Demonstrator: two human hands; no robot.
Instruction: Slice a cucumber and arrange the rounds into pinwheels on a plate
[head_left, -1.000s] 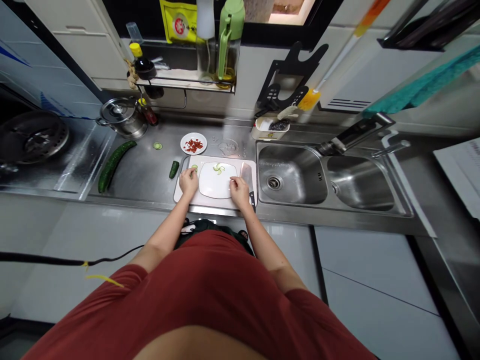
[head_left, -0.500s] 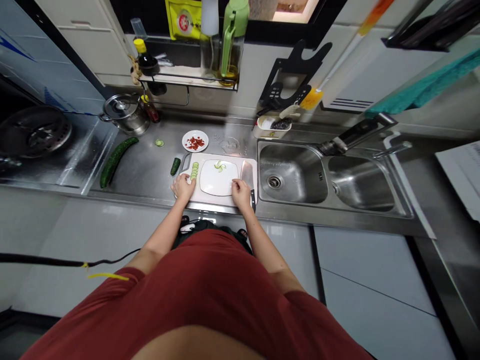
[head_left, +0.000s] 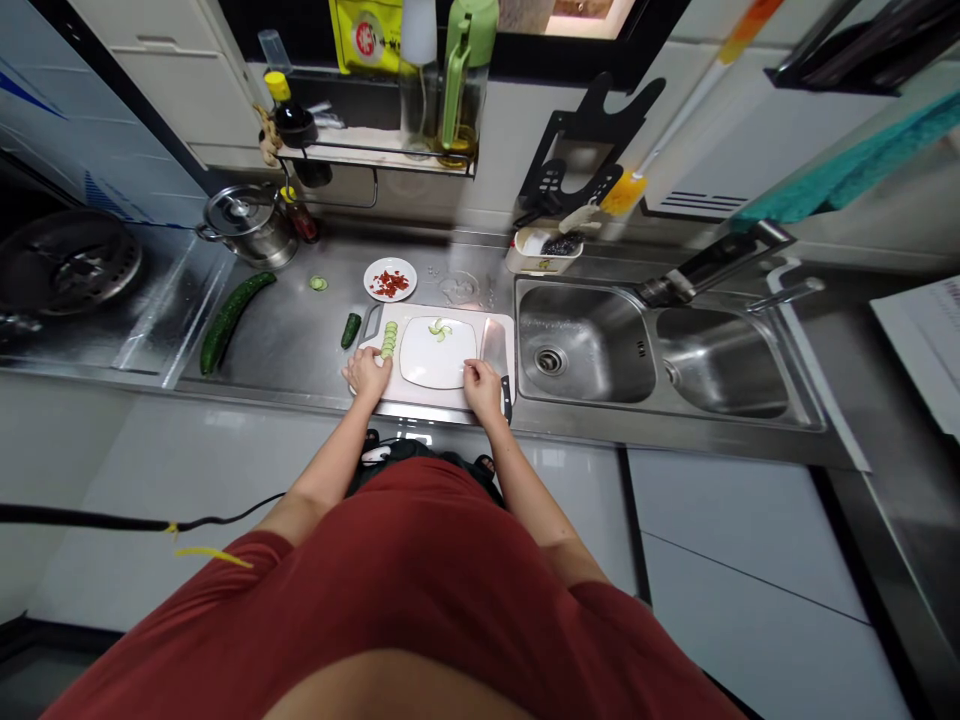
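Observation:
A white squarish plate (head_left: 427, 362) lies on the pale cutting board (head_left: 420, 408), with a few thin cucumber slices (head_left: 439, 330) fanned near its far edge. Left of the plate runs a row of overlapping cucumber slices (head_left: 389, 336) on the board. My left hand (head_left: 367, 376) rests at the near end of that row, thumb and fingers apart. At the plate's right edge is my right hand (head_left: 483, 388), fingers pinched together; whatever is between them is too small to make out. A knife (head_left: 496, 350) with a black handle lies beside that hand, at the board's right side.
A cut cucumber piece (head_left: 350, 331), a long whole cucumber (head_left: 234, 320) and a few loose slices (head_left: 319, 284) lie left of the board. Behind it stands a small plate of chopped red pieces (head_left: 391, 296). A double sink (head_left: 585, 345) is at right, a lidded pot (head_left: 251, 228) back left.

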